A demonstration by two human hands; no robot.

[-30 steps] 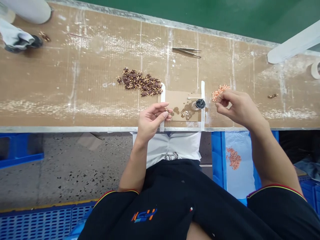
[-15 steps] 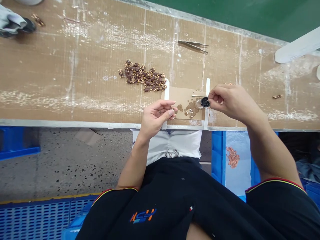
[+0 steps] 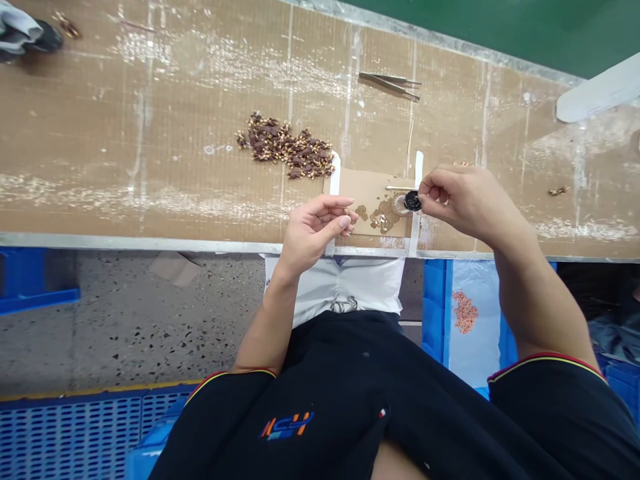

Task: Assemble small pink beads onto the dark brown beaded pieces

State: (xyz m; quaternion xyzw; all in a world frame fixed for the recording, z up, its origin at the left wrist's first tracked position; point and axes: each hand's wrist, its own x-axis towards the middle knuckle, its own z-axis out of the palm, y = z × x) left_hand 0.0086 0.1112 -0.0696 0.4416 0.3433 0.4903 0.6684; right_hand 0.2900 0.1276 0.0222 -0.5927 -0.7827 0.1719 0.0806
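Left hand pinching small brown part, right hand fingertips gripping black disc

I see a long bench w/ a worn brown cardboard top, white scuffs all over, metal front edge. On it: a pile of small dark-brown parts near centre; tweezers further back; a cardboard patch taped down w/ two white strips, stained, w/ a small black disc at its right side. A few loose brown bits far right. Grey cloth at back-left corner.
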